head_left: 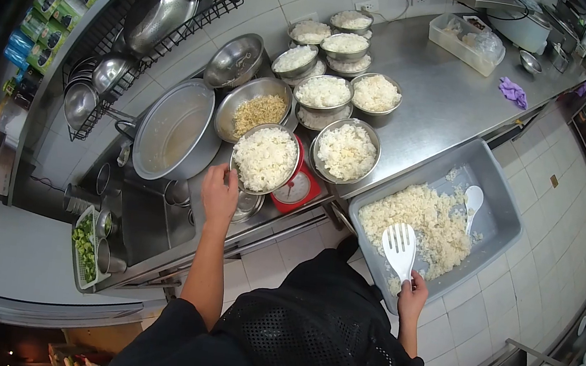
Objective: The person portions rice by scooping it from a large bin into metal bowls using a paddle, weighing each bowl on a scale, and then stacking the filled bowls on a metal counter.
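A metal bowl heaped with white rice (265, 159) sits on the red kitchen scale (297, 190). Against the bowl's lower left rim rests my left hand (220, 192), fingers apart and partly hidden by the rim. My right hand (411, 297) is closed round the handle of a white slotted spatula (399, 247), whose blade lies over loose rice (426, 218) in the grey tub (503, 242). A white rice paddle (474, 200) lies in the tub's right part. Just right of the scale stands another full rice bowl (346, 151).
Stacked rice bowls (325, 92) stand on the steel counter (425, 119). Left are a bowl of brown grain (259, 111), a large pot (175, 128), a sink (158, 212) and a basket of greens (85, 249). A plastic container (463, 47) and purple cloth (513, 91) lie farther right.
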`<control>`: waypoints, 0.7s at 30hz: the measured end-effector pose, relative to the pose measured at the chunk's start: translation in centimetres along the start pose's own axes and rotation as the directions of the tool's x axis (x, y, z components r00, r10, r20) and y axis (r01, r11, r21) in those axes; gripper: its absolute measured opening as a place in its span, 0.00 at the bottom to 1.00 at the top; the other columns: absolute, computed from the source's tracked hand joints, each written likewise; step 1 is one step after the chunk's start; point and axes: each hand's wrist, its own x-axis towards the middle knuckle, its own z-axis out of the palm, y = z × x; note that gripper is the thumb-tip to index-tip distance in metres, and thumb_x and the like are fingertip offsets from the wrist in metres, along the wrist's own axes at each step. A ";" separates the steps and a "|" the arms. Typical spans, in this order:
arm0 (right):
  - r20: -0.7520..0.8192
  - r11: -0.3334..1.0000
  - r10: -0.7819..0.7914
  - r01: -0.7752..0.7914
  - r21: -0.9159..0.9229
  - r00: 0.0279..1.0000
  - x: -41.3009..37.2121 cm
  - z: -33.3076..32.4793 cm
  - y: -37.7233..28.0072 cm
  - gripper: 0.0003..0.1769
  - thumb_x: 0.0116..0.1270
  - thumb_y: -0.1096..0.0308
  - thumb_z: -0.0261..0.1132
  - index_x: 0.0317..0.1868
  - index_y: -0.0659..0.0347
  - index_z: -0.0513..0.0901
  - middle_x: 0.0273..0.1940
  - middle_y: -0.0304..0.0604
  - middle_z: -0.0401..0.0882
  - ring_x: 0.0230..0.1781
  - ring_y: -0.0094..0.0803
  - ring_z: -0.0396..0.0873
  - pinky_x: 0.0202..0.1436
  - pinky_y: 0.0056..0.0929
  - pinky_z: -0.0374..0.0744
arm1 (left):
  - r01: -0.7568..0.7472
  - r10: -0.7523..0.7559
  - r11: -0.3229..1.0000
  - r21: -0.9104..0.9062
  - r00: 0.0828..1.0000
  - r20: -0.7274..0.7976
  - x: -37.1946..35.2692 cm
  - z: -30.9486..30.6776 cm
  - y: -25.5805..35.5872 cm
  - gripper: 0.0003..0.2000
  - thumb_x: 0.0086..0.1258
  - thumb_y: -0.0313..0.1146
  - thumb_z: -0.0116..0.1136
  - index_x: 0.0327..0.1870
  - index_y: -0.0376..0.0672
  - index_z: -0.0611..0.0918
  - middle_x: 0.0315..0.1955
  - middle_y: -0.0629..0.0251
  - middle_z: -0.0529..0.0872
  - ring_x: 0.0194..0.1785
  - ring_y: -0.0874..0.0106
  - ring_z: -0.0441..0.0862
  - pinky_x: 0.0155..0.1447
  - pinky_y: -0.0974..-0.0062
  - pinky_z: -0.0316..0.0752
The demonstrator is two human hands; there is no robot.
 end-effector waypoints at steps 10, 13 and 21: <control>-0.032 0.990 -0.129 0.127 -0.059 0.991 0.8 0.0 3.1 0.21 0.67 0.77 0.60 0.60 0.71 0.82 0.30 0.40 0.80 0.22 0.24 0.77 0.26 0.26 0.75 | 0.575 -0.474 0.694 -0.434 0.818 0.325 1.4 1.4 -2.7 0.08 0.74 0.32 0.61 0.40 0.35 0.82 0.31 0.63 0.84 0.34 0.73 0.84 0.36 0.70 0.80; -0.034 0.972 -0.155 0.146 -0.182 0.987 1.3 0.0 4.7 0.21 0.66 0.77 0.61 0.59 0.71 0.82 0.29 0.40 0.81 0.21 0.25 0.77 0.26 0.27 0.76 | 0.701 -0.441 0.549 -0.455 0.706 0.555 2.6 1.0 -2.6 0.09 0.70 0.28 0.60 0.28 0.41 0.75 0.28 0.65 0.82 0.28 0.74 0.82 0.32 0.73 0.83; -0.076 0.976 0.076 -0.090 -0.201 0.994 0.3 -1.8 2.5 0.24 0.62 0.71 0.64 0.59 0.68 0.84 0.46 0.64 0.87 0.48 0.52 0.86 0.56 0.42 0.81 | 0.609 -0.377 0.372 -0.701 0.789 0.485 5.1 0.0 -2.3 0.03 0.65 0.23 0.57 0.31 0.42 0.76 0.27 0.68 0.81 0.27 0.75 0.81 0.33 0.73 0.82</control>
